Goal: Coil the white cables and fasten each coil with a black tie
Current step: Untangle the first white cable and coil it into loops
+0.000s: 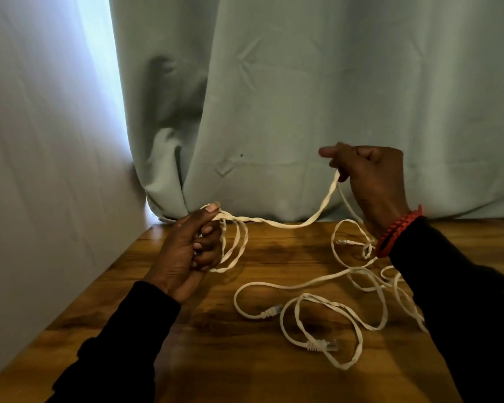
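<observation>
Mid-coil: left hand (186, 251) grips a few loops of white cable (291, 225); at two o'clock, right hand (370, 178) fingers pinch the slack (next loop likely; no tie visible).

A table (186, 359) is set against a curtain (303, 97) behind it, with a wall (41, 141) along its left side. Above the table's far left part, a coil (234, 245) is held in the left hand (186, 251). From it a cable (303, 222) is stretched rightward up to the right hand (370, 181), raised near the curtain. Loose cables (326, 303) are spread on the table's right half, below the right hand, with a plug (322, 344) lying nearest the front.
</observation>
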